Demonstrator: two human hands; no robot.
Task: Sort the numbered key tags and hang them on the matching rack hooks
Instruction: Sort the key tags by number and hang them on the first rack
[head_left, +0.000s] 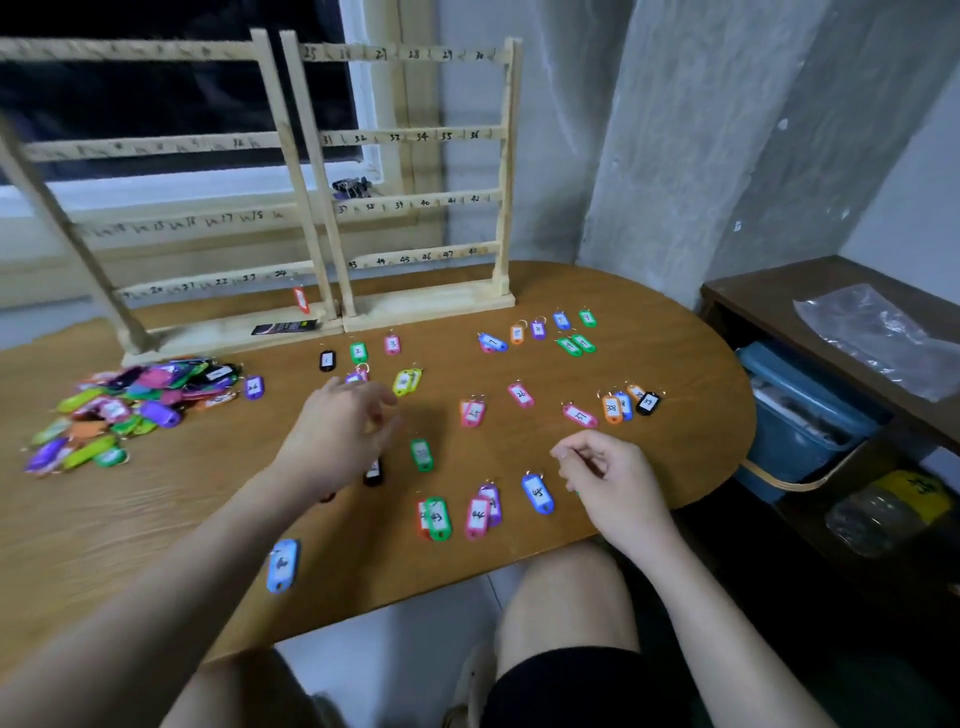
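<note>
While both hands, left (340, 431) and right (605, 470), hover loosely curled and empty, sorted key tags (537, 492) lie across the counter (675, 364), long axes mostly toward twelve o'clock, unsorted pile (135, 410) at nine o'clock.

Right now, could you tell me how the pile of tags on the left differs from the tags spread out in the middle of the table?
The pile of tags is heaped, tags overlapping and many numbers hidden; the spread-out tags lie flat, singly or in small clusters, most labels facing up. The pile sits by the left rack's base; the spread-out ones reach across to the table's right edge. Both are mixed-colour plastic tags with metal rings.
</note>
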